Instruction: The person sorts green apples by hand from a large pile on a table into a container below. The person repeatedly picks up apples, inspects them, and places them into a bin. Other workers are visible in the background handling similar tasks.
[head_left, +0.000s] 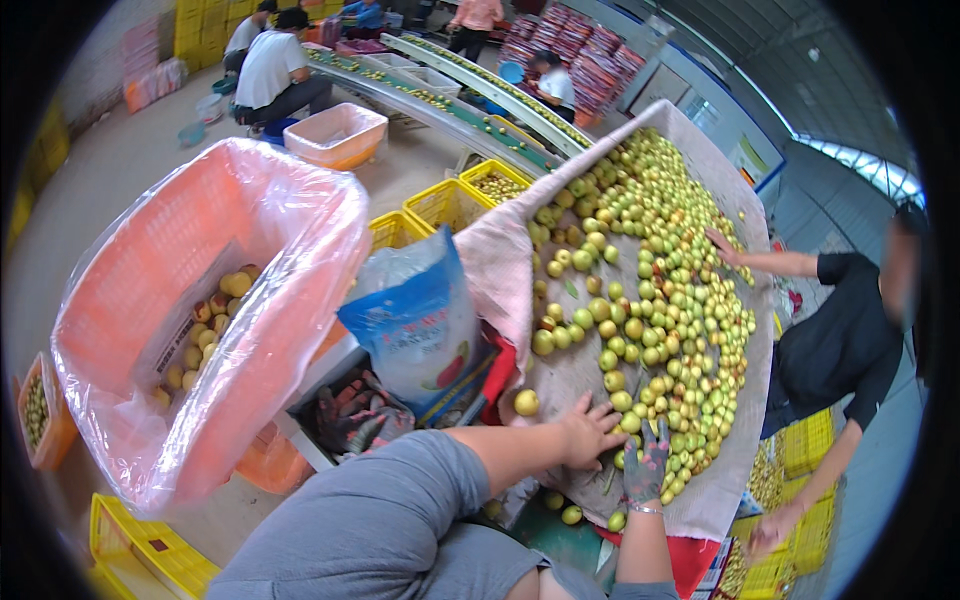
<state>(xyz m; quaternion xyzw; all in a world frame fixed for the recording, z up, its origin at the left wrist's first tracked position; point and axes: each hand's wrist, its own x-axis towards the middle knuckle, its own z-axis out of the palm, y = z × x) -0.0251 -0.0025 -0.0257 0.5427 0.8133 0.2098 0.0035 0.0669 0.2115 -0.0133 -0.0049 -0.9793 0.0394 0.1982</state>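
Note:
A wide heap of green jujubes (667, 225) covers most of a sloping table lined with pale cloth (487, 274). My left hand (589, 435) is bare, its fingers spread over the cloth at the near edge of the heap, touching fruit. Just to its right, my right hand (646, 463) wears a dark patterned glove and rests fingers-first against the jujubes, with nothing seen gripped in it. One yellowish jujube (526, 402) lies apart on the cloth, left of my left hand. A few jujubes (571, 514) sit below, by a green surface (551, 536) at the table's lower end.
At left stands an orange crate (210, 187) lined with clear plastic, with fruit inside. A blue-and-white bag (420, 322) and gloves (360, 412) lie beside the table. Across it, a co-worker's hand (724, 247) touches the heap. Yellow crates (446, 202) and a conveyor (420, 90) are behind.

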